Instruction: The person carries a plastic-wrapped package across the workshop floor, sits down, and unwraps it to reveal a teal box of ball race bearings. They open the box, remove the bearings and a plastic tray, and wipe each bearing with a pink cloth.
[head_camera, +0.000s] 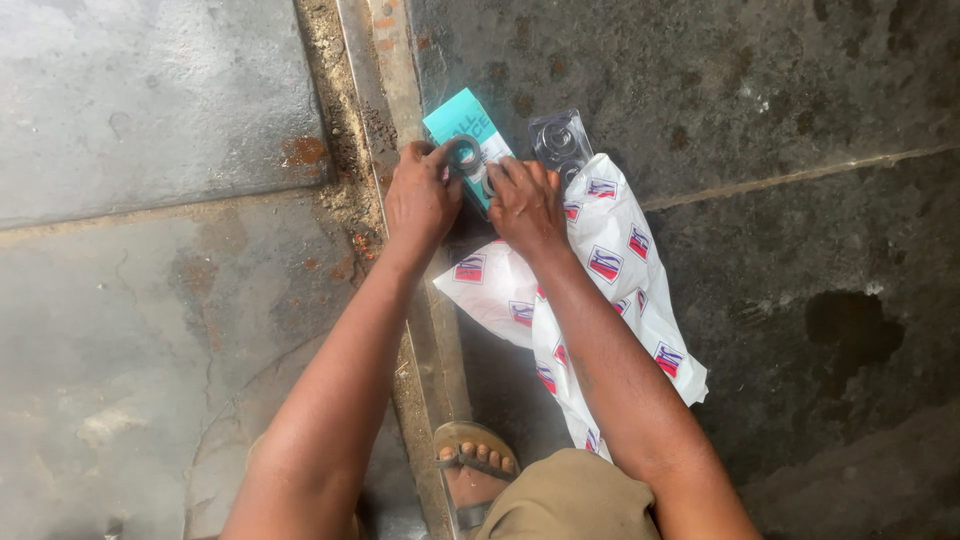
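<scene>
A stained, dark concrete floor (780, 300) fills the view, split by a rusty metal strip (385, 100) that runs from the top toward the bottom, with paler slabs to its left. On the floor just right of that strip lies a teal card package (455, 118), its long axis tilted from upper left to lower right, and a dark ring-shaped part (466, 155) sits on or just over its near end. The left hand (422, 195) has its thumb and fingertips closed on the left rim of this ring, while the right hand (525, 200) comes in from the other side with its fingers curled down onto the package's lower right edge; whether those fingers also pinch the ring cannot be told, since they cover the spot. So the ring lies directly between the two hands, ahead of both wrists, and the left hand is the one plainly on it. Touching the right hand's far side is a clear plastic blister (560, 140) with round moulded pockets, lying just right of the teal package. Under the right forearm spreads a crumpled white plastic bag (610, 270) with small red and blue printed patches, reaching back toward the person. At the bottom edge a sandalled foot (475, 475) rests beside the strip, next to a knee in tan cloth (570, 495).
</scene>
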